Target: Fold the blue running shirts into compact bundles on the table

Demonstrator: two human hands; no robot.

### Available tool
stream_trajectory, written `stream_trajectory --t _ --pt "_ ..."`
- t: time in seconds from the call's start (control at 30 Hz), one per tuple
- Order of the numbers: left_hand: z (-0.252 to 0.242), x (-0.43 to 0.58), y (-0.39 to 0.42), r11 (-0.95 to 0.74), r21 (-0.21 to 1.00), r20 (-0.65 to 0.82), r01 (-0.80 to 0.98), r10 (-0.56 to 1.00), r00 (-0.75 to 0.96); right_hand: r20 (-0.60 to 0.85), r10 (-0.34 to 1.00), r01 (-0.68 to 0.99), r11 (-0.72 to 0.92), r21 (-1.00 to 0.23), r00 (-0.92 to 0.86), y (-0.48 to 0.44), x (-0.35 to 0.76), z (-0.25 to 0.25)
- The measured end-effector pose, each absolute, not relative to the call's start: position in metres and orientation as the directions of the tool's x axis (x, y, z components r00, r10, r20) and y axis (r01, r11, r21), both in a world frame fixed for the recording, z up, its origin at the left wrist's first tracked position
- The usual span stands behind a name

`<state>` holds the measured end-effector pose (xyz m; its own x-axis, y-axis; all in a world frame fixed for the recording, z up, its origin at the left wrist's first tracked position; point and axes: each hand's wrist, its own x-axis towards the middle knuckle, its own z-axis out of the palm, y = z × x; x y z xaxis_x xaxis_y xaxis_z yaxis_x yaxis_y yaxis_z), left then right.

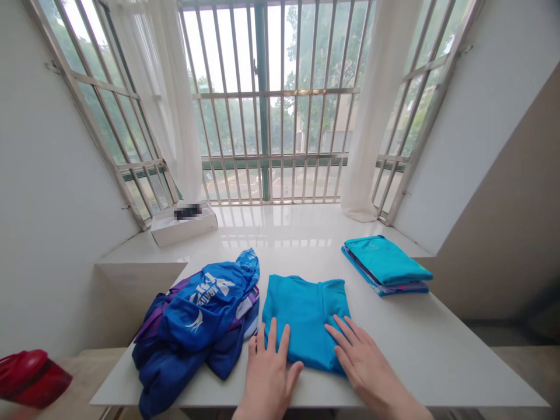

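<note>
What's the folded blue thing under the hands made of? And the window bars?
The folded blue garment looks like smooth, soft fabric, perhaps synthetic: it has a faint sheen and gentle creases. The window bars look like shiny metal, maybe steel: they're silvery, with bright highlights.

Seen bare, as left hand (268,368) and right hand (362,359).
Shows slim, tapering fingers (272,337), rounded at the tips, with a whole thumb (293,378) visible on the left. Broadens across smooth backs (263,376), narrows to bare wrists (384,382), and includes a little uncovered forearm (408,405) on the right.
</note>
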<state>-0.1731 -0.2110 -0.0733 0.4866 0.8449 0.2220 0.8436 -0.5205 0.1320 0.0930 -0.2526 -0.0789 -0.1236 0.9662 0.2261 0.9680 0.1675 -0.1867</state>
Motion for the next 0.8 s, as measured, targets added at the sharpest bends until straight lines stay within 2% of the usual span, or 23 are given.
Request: stream_trajectory --t 0.1,0.23,0.33,0.47,0.57,0.7,0.8 --pt "-0.095 -0.155 -0.240 -0.553 0.127 0.264 0.824 0.819 0.509 0.113 0.986 0.960 0.143 -0.241 -0.118 -0.217 0.114 -0.049" --pt "-0.106 -0.116 -0.265 -0.726 0.155 0.281 0.669 0.682 0.675 0.104 0.989 0.967 0.126 -0.224 -0.105 -0.171 0.112 -0.035" --pt "-0.092 -0.094 -0.271 -0.824 0.188 0.282 0.535 0.567 0.774 0.135 0.974 0.950 0.210 -0.233 -0.183 -0.154 0.098 -0.039" --pt "-0.054 -0.098 -0.267 -0.853 0.273 0.237 0.445 0.508 0.828 0.205 0.944 0.896 0.314 -0.315 -0.259 -0.165 0.091 -0.045" --pt "-0.030 -0.124 -0.252 -0.833 0.330 0.191 0.445 0.520 0.832 0.252 0.937 0.874 0.322 -0.363 -0.241 -0.197 0.095 -0.042" --pt "-0.025 -0.159 -0.228 -0.753 0.318 0.175 0.576 0.644 0.745 0.246 0.949 0.868 0.286 -0.407 -0.197 -0.258 0.097 -0.045" --pt "-0.040 -0.171 -0.221 -0.732 0.263 0.197 0.629 0.679 0.707 0.274 0.921 0.879 0.358 -0.316 -0.277 -0.294 0.095 -0.074"
